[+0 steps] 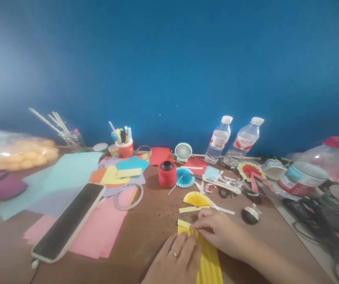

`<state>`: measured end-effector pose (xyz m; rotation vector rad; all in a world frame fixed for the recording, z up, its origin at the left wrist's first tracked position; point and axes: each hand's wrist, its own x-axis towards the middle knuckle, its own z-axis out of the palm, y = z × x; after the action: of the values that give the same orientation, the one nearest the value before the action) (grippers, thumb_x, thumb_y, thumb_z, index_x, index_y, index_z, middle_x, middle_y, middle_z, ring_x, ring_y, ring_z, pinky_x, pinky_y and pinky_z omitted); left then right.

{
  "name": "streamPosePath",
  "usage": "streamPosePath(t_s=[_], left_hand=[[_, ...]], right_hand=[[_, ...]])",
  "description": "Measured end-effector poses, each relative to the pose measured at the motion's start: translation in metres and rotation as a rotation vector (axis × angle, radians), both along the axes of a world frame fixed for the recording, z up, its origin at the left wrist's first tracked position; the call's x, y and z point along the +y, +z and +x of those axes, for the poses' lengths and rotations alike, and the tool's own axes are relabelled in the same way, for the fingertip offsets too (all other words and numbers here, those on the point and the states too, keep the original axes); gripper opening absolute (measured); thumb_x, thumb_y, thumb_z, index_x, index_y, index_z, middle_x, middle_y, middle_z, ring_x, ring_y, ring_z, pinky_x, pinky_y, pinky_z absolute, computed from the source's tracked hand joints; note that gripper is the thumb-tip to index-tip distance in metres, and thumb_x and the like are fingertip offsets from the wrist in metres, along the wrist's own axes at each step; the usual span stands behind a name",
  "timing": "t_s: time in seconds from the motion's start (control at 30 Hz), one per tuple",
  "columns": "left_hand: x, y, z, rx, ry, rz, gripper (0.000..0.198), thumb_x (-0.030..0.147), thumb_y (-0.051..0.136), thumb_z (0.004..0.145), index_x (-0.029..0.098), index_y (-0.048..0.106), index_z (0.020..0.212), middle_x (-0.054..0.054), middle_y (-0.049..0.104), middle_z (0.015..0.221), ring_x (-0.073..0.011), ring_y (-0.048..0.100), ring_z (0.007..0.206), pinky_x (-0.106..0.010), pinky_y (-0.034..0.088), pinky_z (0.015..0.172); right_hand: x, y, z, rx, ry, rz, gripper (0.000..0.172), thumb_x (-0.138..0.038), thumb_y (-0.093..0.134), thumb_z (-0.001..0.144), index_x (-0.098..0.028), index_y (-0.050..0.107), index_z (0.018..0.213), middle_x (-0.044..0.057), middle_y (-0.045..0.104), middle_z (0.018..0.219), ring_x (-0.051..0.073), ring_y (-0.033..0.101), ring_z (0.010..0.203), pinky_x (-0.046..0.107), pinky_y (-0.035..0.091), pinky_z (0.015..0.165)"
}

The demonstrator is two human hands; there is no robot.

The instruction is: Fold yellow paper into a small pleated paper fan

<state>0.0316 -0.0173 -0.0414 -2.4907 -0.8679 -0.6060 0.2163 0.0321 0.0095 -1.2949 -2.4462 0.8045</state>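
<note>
The person is working with bare hands. The left hand (177, 262) is wearing a thin, pale metal ring (173, 253) on one finger, and the band is catching a little light. The right hand (221, 232) is showing unadorned fingers, and its forearm (264, 258) is running uncovered to the frame's lower edge.

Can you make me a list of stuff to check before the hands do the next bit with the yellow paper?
1. Left hand lies flat on the pleated yellow paper: ok.
2. Right hand pinches the paper's top end: ok.
3. Pleats even: cannot tell, too blurred.
4. Yellow fan lies apart from both hands: ok.
5. Phone rests on the pink paper, away from the hands: ok.
6. Table clean: not ok, dark specks.
</note>
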Motion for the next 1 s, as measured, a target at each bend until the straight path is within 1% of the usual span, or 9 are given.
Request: streamPosePath(t_s=[0.07,0.17,0.37,0.6,0.73,0.8,0.9,0.97,1.0], left_hand=[[0.0,-0.001,-0.002,0.014,0.032,0.029,0.023,0.023,0.045,0.081,0.021,0.052,0.102,-0.004,0.055,0.106,-0.0225,0.047,0.101,-0.036,0.032,0.087],[0.0,-0.001,-0.004,0.056,0.036,0.019,0.026,0.027,0.045,0.081,0.023,0.051,0.105,-0.003,0.056,0.106,-0.0257,0.045,0.104,-0.04,0.029,0.088],[0.0,0.004,-0.005,0.111,0.042,0.009,0.027,0.027,0.04,0.082,0.025,0.051,0.107,-0.002,0.057,0.102,-0.0247,0.048,0.1,-0.04,0.029,0.087],[0.001,0.0,-0.007,0.11,0.049,0.0,0.027,0.029,0.041,0.082,0.027,0.05,0.107,-0.002,0.057,0.102,-0.0242,0.046,0.102,-0.041,0.024,0.092],[0.002,0.005,-0.007,0.121,0.008,-0.014,0.027,0.026,0.04,0.083,0.024,0.05,0.108,-0.004,0.054,0.107,-0.0256,0.042,0.106,-0.042,0.026,0.09],[0.002,0.017,-0.005,0.124,0.005,-0.099,0.03,0.029,0.04,0.082,0.021,0.049,0.11,-0.006,0.053,0.109,-0.0236,0.044,0.101,-0.037,0.032,0.084],[0.007,0.05,-0.006,0.156,0.121,-0.329,0.035,0.038,0.043,0.079,0.016,0.049,0.106,-0.009,0.053,0.098,-0.0213,0.049,0.084,-0.033,0.038,0.07],[0.013,0.078,-0.017,0.198,0.274,-0.399,0.016,0.018,0.041,0.078,0.016,0.054,0.087,-0.006,0.053,0.084,-0.019,0.05,0.073,-0.032,0.038,0.063],[0.017,0.091,-0.026,0.22,0.342,-0.413,0.015,0.011,0.041,0.075,0.015,0.054,0.08,-0.006,0.052,0.079,-0.0189,0.05,0.07,-0.031,0.038,0.061]], right_hand=[[0.0,0.001,0.0,0.004,0.014,0.002,0.036,-0.008,0.043,0.073,-0.029,0.067,0.089,0.0,0.058,0.076,0.012,0.052,0.073,0.021,0.038,0.066],[-0.001,0.004,-0.001,0.013,0.023,-0.002,0.035,-0.008,0.044,0.073,-0.028,0.067,0.089,0.0,0.058,0.075,0.012,0.052,0.073,0.02,0.038,0.065],[0.002,0.007,0.004,0.015,-0.021,-0.077,0.03,-0.01,0.048,0.07,-0.027,0.069,0.083,0.0,0.062,0.077,0.013,0.055,0.074,0.021,0.039,0.066],[0.011,0.002,0.017,0.075,-0.043,-0.195,0.021,-0.012,0.051,0.065,-0.022,0.068,0.073,-0.001,0.065,0.073,0.014,0.057,0.069,0.021,0.04,0.065],[0.012,-0.001,0.015,0.175,-0.147,-0.172,0.02,-0.008,0.045,0.062,-0.018,0.062,0.069,-0.002,0.061,0.067,0.012,0.054,0.063,0.02,0.039,0.06],[0.012,-0.002,0.014,0.266,-0.214,-0.154,0.02,-0.006,0.041,0.061,-0.016,0.057,0.067,-0.002,0.057,0.062,0.011,0.052,0.059,0.02,0.038,0.056],[0.01,0.0,0.012,0.388,-0.213,-0.159,0.018,-0.006,0.039,0.061,-0.016,0.053,0.067,-0.002,0.053,0.059,0.011,0.05,0.057,0.02,0.037,0.054],[0.007,0.003,0.011,0.405,-0.126,-0.151,0.019,-0.005,0.04,0.061,-0.016,0.054,0.066,-0.001,0.054,0.064,0.012,0.051,0.062,0.021,0.038,0.058],[0.006,0.005,0.011,0.397,-0.077,-0.138,0.02,-0.004,0.04,0.06,-0.015,0.055,0.066,-0.001,0.055,0.067,0.013,0.052,0.066,0.021,0.038,0.06]])
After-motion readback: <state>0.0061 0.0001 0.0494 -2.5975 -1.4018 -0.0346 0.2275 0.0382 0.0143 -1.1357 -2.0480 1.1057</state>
